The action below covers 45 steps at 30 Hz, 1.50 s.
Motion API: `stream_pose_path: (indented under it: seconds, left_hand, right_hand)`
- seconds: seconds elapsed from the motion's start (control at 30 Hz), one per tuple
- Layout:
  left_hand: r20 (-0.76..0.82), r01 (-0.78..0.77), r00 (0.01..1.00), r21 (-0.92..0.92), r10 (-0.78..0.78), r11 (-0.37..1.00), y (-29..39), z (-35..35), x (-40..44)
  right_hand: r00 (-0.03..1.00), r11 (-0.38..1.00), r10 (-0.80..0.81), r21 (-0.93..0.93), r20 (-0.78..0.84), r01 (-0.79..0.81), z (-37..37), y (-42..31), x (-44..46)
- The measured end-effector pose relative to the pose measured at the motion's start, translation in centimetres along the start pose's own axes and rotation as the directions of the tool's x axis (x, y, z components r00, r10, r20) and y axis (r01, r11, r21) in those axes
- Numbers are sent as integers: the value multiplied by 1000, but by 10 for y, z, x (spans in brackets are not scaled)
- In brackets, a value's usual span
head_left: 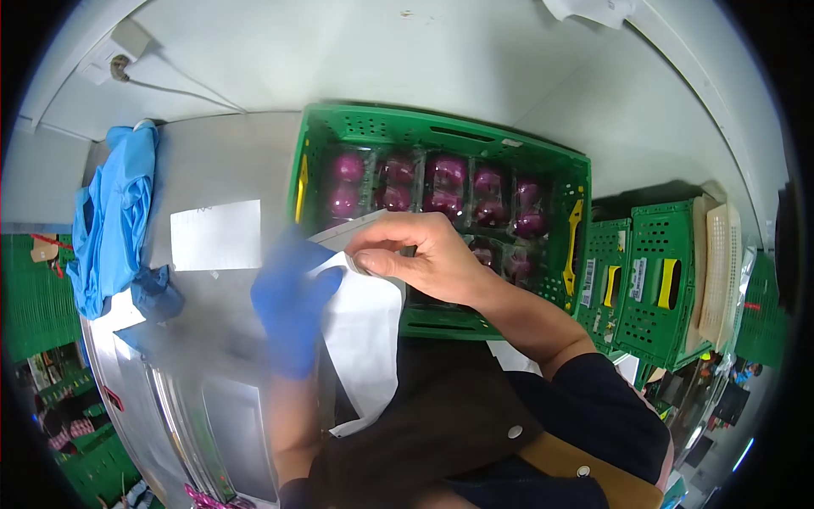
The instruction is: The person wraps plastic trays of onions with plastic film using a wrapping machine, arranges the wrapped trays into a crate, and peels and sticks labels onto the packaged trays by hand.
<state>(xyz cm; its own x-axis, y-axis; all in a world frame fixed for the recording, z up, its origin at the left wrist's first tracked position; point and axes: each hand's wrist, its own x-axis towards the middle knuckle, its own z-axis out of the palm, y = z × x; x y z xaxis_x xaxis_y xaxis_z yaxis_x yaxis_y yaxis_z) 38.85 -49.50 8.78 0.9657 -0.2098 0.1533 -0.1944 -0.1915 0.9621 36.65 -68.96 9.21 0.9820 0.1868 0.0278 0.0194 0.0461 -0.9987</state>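
Head view: the labels [638,280] on the side crates [653,314] and the scrawl on the flat paper [216,239] were too tiny to read, sorry. The white sheet [366,318] hung in front of the big green crate [390,125], long axis running down toward the wearer. The right hand [428,254] had its top pinched between thumb and fingers; the blue-gloved left hand [292,305] was at its edge, too blurry to tell its grip.

A hand can pass along the steel worktop [254,157] between the blue garment [119,220] and the green crate [373,127], over the flat paper [216,237]. The crate's raised walls block sideways entry, but its top is open; a white sheet [369,331] screens its near left corner. Stacked crates [657,242] hem in the right side
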Motion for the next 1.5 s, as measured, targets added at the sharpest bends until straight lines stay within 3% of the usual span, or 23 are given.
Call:
stream_pose_path:
  seconds: [0.13,0.4,0.43,0.47,0.5,0.53,0.6,0.63,0.67,0.73,0.87,0.93,1.03,1.17,1.23,1.27,1.3,1.33,1.37,1.4,1.43,1.47,1.5]
  left_hand:
    - [-7,28,1000,12,-28,1000,2,13,0]
    - [-29,34,999,171,-30,985,-9,28,-7]
    - [-42,124,992,111,-120,986,7,32,-7]
    - [-76,151,985,-79,-157,985,5,32,-11]
    - [-59,145,986,-132,-154,981,3,31,-11]
    - [-47,123,990,-115,-129,986,2,32,-13]
    - [-12,58,998,-14,-58,998,3,38,-15]
    - [17,9,1000,76,-11,997,4,42,-16]
    - [24,-84,996,103,82,991,3,45,-15]
    - [-36,-89,995,178,97,980,-2,46,-20]
    - [-87,-77,991,245,101,966,7,48,-26]
    - [-92,-30,994,254,55,967,10,50,-30]
    - [-51,-115,991,122,121,986,8,57,-31]
    - [-89,-22,996,30,25,999,15,68,-36]
    - [-149,55,988,27,-51,998,28,59,-36]
    - [-131,-8,991,64,16,998,21,42,-37]
    - [-114,-71,990,98,82,993,16,25,-38]
    - [-222,-121,965,84,137,989,19,18,-42]
    - [-329,-173,925,82,191,981,24,11,-45]
    - [-429,-224,871,91,241,970,28,5,-48]
    - [-606,-148,786,14,126,989,23,-10,-51]
    - [-492,-227,846,14,204,974,-1,-70,-57]
    - [-551,-161,817,65,169,985,-10,-115,-63]
  right_hand:
    - [993,996,-91,17,-77,93,-9,4,-11]
    - [992,982,45,188,-115,-23,-32,7,-33]
    - [985,973,91,226,-144,-57,-45,3,-38]
    - [977,960,135,265,-167,-87,-59,1,-40]
    - [970,988,103,137,-219,-73,-75,7,-40]
    - [975,998,54,21,-214,-51,-80,9,-37]
    - [985,986,158,65,-67,-153,-66,-2,-35]
    - [999,1000,11,5,43,-11,-44,8,-37]
    - [995,986,63,148,73,-73,-34,5,-36]
    - [998,966,48,254,39,-57,-29,9,-39]
    - [992,958,125,259,7,-123,-30,7,-48]
    - [987,932,157,337,-38,-135,-26,7,-53]
    - [988,944,156,292,13,-153,-34,5,-56]
    - [992,939,121,320,32,-125,-41,14,-61]
    - [975,954,223,205,4,-219,-76,-1,-64]
    - [951,958,269,144,-153,-248,-104,-1,-63]
    - [944,978,178,-56,-276,-200,-146,21,-64]
    - [902,934,211,-194,-377,-300,-186,37,-66]
    - [906,784,179,-501,-384,-367,-230,64,-76]
    - [897,481,190,-758,-400,-440,-269,96,-86]
    - [877,377,268,-794,-399,-477,-300,127,-99]
    - [848,269,344,-823,-403,-500,-316,142,-105]
    - [788,225,433,-793,-438,-565,-318,144,-102]
